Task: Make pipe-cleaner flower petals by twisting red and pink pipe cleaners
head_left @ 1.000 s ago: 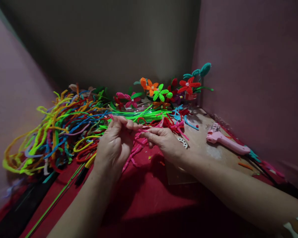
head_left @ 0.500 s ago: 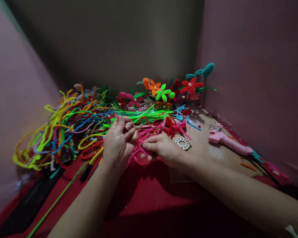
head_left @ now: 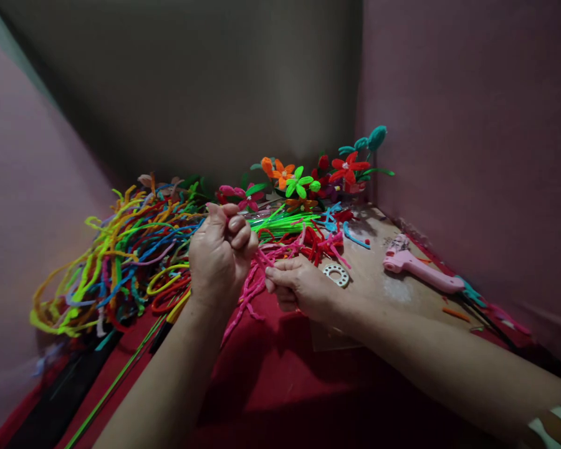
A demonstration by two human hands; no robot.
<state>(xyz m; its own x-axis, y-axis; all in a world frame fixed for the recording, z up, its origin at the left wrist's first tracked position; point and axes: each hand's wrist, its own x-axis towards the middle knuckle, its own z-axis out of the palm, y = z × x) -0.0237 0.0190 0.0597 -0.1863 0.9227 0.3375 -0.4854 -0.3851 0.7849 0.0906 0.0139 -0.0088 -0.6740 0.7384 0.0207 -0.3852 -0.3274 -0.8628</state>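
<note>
Both of my hands are closed around a pink pipe cleaner (head_left: 262,258), which stretches across the short gap between them. My left hand (head_left: 222,252) is raised with its fingers curled in, and a pink tip pokes out near the thumb. Slightly lower and to the right, my right hand (head_left: 299,284) pinches the pink strand between thumb and forefinger, the other fingers folded under. More pink pipe cleaners (head_left: 249,296) lie in a tangle behind and below the hands. Red pipe cleaners (head_left: 315,246) lie beyond my right hand.
At left is a heap of multicoloured pipe cleaners (head_left: 93,268). Green stems (head_left: 283,221) lie behind the hands, with pipe-cleaner flowers (head_left: 299,183) at the back. A pink glue gun (head_left: 425,273) and a holed white ring (head_left: 346,275) rest on a board (head_left: 371,268) at right.
My right hand's lower fingers have curled in, and its pinch has moved close to my left hand. Pink strands now show more below the hands. The whole view has shifted slightly.
</note>
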